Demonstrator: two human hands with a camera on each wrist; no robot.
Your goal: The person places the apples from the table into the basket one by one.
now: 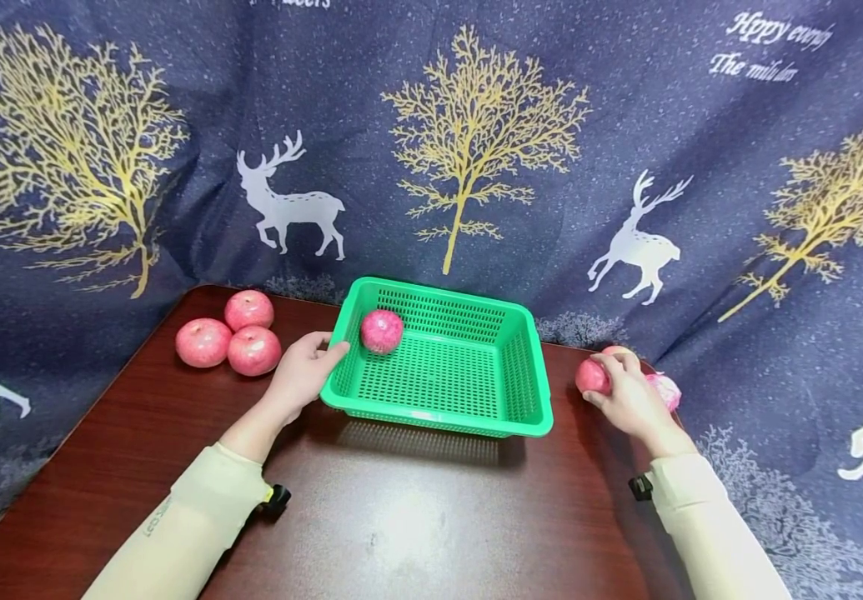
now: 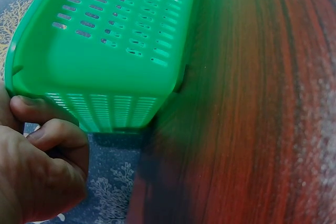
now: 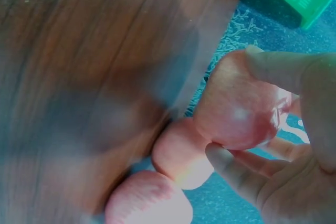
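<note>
My left hand (image 1: 307, 375) grips the left rim of a green plastic basket (image 1: 431, 422), thumb over the edge and fingers curled outside; the left wrist view shows the slotted basket wall (image 2: 113, 56) beside this hand (image 2: 42, 166). A round, speckled pink-red fruit (image 1: 382, 332) sits in the basket's back left corner. Over at the right, my right hand (image 1: 629, 400) holds a red apple (image 1: 593, 377) between thumb and fingertips. In the right wrist view this apple (image 3: 241, 103) overlaps a second apple (image 3: 181, 153), with another pinkish fruit (image 3: 149, 200) beside that one.
Three red apples, the nearest one (image 1: 254, 350) among them, are grouped at the back left of the brown wooden table (image 1: 401, 517). A pink-and-white fruit (image 1: 665, 390) lies beyond my right hand near the table's right edge. A dark blue patterned cloth (image 1: 371, 125) hangs behind.
</note>
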